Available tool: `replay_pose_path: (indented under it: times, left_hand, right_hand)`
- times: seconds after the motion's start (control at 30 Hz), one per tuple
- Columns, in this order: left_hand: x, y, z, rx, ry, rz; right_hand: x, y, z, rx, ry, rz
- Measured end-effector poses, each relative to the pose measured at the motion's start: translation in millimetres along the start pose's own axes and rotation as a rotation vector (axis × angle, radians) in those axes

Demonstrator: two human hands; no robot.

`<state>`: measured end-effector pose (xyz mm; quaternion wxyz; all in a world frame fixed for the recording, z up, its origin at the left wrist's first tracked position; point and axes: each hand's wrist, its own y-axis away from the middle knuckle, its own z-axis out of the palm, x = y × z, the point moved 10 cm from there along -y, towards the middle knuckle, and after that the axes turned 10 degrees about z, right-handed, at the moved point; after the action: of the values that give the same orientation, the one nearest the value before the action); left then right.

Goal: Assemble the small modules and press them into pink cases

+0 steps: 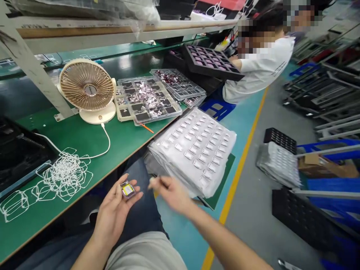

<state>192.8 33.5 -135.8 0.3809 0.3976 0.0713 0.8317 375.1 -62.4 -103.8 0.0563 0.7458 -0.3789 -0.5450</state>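
Observation:
My left hand is closed around a small square device housing, held above my lap. The housing has a dark, purplish frame and a white and yellow face turned up. To its right, my right hand is apart from the housing, blurred by motion, with thumb and fingers drawn together. Whether anything small sits between those fingertips cannot be made out. Just beyond the right hand lies a stack of white trays with rows of small clear pieces in the top one.
On the green bench lie a tangle of thin white rings, a cream desk fan with its cable, and clear compartment boxes of small parts. A co-worker sits behind a black foam tray. Carts and trays stand at right.

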Motion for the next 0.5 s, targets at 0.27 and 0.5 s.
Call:
replay_pose_path:
  times: [0.27,0.5]
  left_hand:
    - [25,8,-22.0,0.085,-0.24,0.058]
    - [43,12,-30.1,0.073,-0.188,0.149]
  right_hand:
    - [69,-43,-208,0.644,0.571,0.289]
    - [77,-50,-218,0.614,0.694,0.335]
